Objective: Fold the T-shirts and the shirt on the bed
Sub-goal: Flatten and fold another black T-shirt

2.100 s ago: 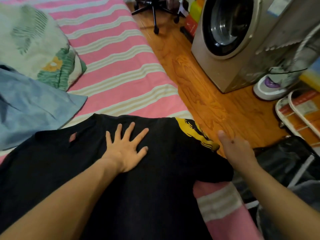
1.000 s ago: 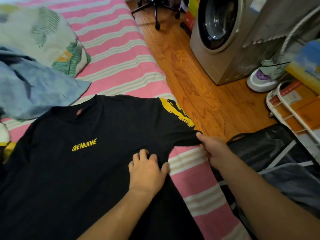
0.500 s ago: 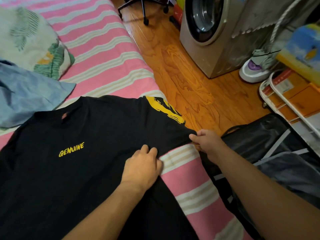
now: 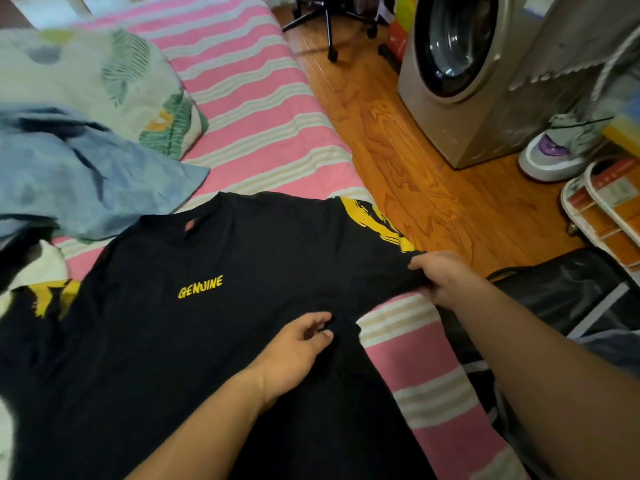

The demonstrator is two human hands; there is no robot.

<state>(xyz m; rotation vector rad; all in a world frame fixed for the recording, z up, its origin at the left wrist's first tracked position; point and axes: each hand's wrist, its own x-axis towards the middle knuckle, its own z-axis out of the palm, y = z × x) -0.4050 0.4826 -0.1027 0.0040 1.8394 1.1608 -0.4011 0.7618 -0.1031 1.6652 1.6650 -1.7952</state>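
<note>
A black T-shirt (image 4: 180, 341) with yellow "GENUINE" lettering and yellow sleeve prints lies front up on the pink striped bed (image 4: 249, 109). My left hand (image 4: 294, 351) pinches the fabric at the right armpit. My right hand (image 4: 446, 278) grips the hem of the right sleeve at the bed's edge and holds it stretched out. A crumpled light blue shirt (image 4: 79, 171) lies at the upper left, partly on a pillow. The T-shirt's lower part runs out of view.
A leaf-patterned pillow (image 4: 97, 81) sits at the far left of the bed. Beside the bed are the wooden floor (image 4: 398, 161), a washing machine (image 4: 460, 74), an office chair base (image 4: 329, 22), a black bag (image 4: 571, 296) and a white wire rack (image 4: 602, 206).
My left hand slid from the chest to the right armpit and now pinches the fabric. My right hand took hold of the right sleeve and pulled it out flat.
</note>
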